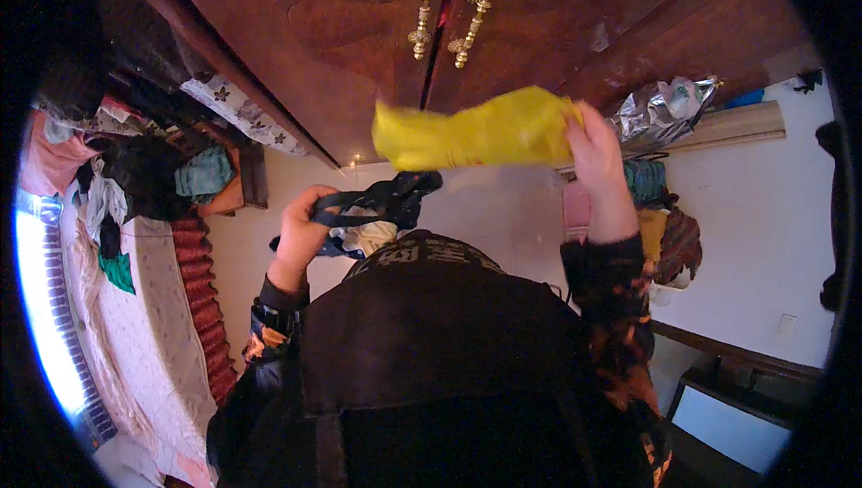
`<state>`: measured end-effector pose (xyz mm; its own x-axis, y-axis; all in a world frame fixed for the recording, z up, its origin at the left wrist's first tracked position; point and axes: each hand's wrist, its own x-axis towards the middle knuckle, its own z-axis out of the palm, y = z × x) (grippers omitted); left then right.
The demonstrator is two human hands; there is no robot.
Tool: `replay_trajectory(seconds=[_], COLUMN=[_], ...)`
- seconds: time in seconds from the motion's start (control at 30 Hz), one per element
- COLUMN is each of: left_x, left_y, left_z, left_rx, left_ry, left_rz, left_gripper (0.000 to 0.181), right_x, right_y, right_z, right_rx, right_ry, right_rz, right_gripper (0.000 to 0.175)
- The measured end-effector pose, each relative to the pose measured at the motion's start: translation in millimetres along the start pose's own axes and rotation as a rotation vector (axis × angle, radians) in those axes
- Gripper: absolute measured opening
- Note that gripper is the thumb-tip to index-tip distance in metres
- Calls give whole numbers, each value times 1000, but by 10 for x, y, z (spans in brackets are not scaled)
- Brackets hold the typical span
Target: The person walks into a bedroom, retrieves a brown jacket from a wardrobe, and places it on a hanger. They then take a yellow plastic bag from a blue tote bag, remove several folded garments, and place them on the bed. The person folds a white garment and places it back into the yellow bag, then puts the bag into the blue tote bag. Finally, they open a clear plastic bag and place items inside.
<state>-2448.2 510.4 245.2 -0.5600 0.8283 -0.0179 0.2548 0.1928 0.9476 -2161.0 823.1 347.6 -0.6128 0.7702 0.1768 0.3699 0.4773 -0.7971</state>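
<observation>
My left hand (301,229) grips one end of a dark cloth item (377,202) with strap-like loops, which hangs out to the right in front of my body. In my right hand (596,144) is the end of a yellow bag (481,128), apparently thin plastic, stretched out to the left and blurred by motion. The bag's left end lies just above the dark cloth; whether the two touch, I cannot tell. Below the dark cloth, some cream fabric (370,237) shows, partly hidden by my clothing.
Ahead stands a dark wooden wardrobe (350,30) with brass handles (423,15). A bed (161,272) with a red ruffled skirt runs along the left, clothes (151,178) heaped at its far end. On the right are a silver foil bag (663,114) and folded fabrics (643,181).
</observation>
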Motion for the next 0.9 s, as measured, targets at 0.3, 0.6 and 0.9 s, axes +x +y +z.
replay_trajectory(seconds=[0.3, 0.6, 0.9], left_x=[720, 1737, 2601], left_y=[711, 1710, 2143], left_z=[340, 619, 960], left_rx=[161, 50, 398], left_ry=[-144, -22, 282], left_rz=[160, 315, 471], left_gripper=[16, 23, 26], right_x=[-1738, -2686, -2994], right_y=[837, 1073, 1063], right_z=[-299, -313, -67], right_rx=[467, 214, 485], right_ry=[489, 423, 484], right_rz=[310, 494, 623], right_gripper=[21, 24, 24])
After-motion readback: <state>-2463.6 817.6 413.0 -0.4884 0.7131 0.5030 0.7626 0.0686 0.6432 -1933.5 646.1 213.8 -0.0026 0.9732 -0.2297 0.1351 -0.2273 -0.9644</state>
